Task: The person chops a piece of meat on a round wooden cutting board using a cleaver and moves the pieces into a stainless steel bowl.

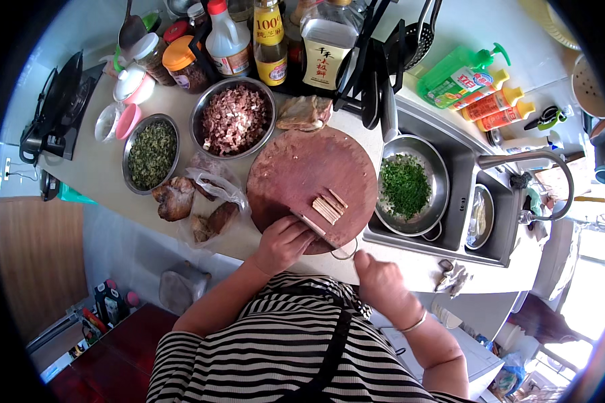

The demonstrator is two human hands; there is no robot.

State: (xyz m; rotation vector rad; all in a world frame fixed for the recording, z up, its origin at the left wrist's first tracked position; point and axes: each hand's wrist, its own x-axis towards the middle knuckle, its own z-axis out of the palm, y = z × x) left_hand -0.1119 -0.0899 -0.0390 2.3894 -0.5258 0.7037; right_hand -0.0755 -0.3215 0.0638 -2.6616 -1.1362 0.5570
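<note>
A round wooden chopping board [307, 156] lies on the counter before me. Thin cut strips of a pale brown food [328, 207] rest on its right half. My left hand [288, 241] presses, fingers bent, at the board's near edge, beside the blade of a knife [314, 224] seen nearly edge-on; what lies under the fingers is mostly hidden. To the right, my right hand [380, 279] is curled at the near end of the knife, and its handle is hidden in the fist. A metal bowl of diced meat [236, 120] stands behind the board, with a piece of meat [305, 113] beside it.
A bowl of chopped greens [153, 153] and browned meat pieces [175, 198], some in a plastic bag [217, 221], are at the left. At the right, a pan of chopped green herbs [406, 187] sits over the sink [454, 237]. Bottles and a knife rack [370, 75] line the back.
</note>
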